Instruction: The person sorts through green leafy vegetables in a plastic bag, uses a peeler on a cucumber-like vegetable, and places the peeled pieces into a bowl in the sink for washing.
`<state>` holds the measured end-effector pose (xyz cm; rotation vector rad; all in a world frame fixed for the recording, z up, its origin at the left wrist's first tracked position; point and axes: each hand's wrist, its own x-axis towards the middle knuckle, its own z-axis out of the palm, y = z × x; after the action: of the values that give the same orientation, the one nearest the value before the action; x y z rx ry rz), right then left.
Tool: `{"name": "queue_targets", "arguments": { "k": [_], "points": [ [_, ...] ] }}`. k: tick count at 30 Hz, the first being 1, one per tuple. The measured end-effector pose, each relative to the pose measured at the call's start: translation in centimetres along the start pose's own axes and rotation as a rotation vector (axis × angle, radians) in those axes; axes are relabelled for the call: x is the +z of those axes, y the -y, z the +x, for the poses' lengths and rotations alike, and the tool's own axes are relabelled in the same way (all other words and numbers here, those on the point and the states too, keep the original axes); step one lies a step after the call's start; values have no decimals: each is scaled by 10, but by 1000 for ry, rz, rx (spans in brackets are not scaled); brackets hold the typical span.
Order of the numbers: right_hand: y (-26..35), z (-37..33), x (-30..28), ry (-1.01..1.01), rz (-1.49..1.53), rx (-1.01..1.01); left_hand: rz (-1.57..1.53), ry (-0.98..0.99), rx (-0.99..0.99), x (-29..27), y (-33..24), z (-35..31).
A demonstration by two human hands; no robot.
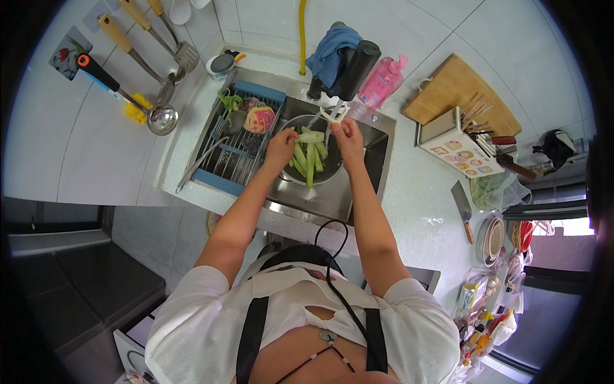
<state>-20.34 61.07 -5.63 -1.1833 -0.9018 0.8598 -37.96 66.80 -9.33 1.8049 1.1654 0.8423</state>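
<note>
My left hand (pixel 280 150) is closed on one end of a short, pale green vegetable piece (pixel 311 137), held over a metal bowl (pixel 332 173) in the sink. In my right hand (pixel 348 139), a white Y-shaped peeler (pixel 334 115) is gripped close below the faucet (pixel 359 69). Water runs down from the faucet near the peeler. Several long green vegetable sticks (pixel 309 164) lie in the bowl beneath my hands; their exact kind is unclear.
Left of the bowl, a blue drying rack (pixel 220 181) spans the sink (pixel 307 211). Behind stands a pink pump bottle (pixel 382 81). On the right counter are a cleaver (pixel 462 203), a utensil holder (pixel 457 150) and a wooden cutting board (pixel 451 83). Ladles and spatulas (pixel 162 118) hang at left.
</note>
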Motion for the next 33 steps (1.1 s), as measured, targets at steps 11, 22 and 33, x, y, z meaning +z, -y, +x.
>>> {"name": "queue_targets", "arguments": {
  "k": [11,22,33],
  "points": [
    [6,7,12,-33,6,118,-21,0,-15,-3,5,0],
    [1,-5,4,-40,-122,-14,-17,17,-36,0,2,-3],
    [21,-5,10,-3,241,286,-7,24,5,1,7,-1]
  ]
}}
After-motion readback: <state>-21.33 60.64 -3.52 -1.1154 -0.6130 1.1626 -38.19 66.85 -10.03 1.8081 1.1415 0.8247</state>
